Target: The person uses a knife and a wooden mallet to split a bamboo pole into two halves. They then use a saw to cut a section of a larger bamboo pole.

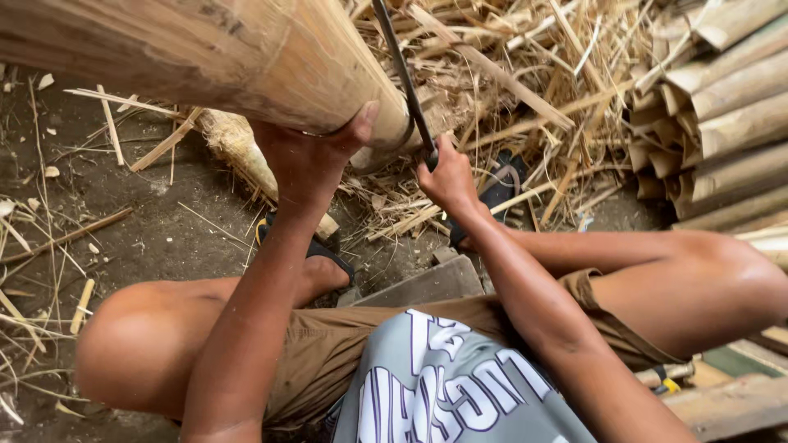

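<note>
Bamboo pole (pixel 205 57): end held by left hand (pixel 308 160), grip clasping it | blade (pixel 402 74): at pole's end, right hand (pixel 447 176) fisted on handle | shavings (pixel 492 82): piled behind pole | pole unsplit.

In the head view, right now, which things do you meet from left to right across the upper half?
Bare ground with splinters → thick bamboo pole → left hand → dark blade → right hand → pile of shavings → stacked split bamboo.

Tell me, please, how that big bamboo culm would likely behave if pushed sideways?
The culm looks stiff and probably heavy, being thick. Round, it may roll unless the left hand steadies it. The right hand grips a blade at its end.
</note>
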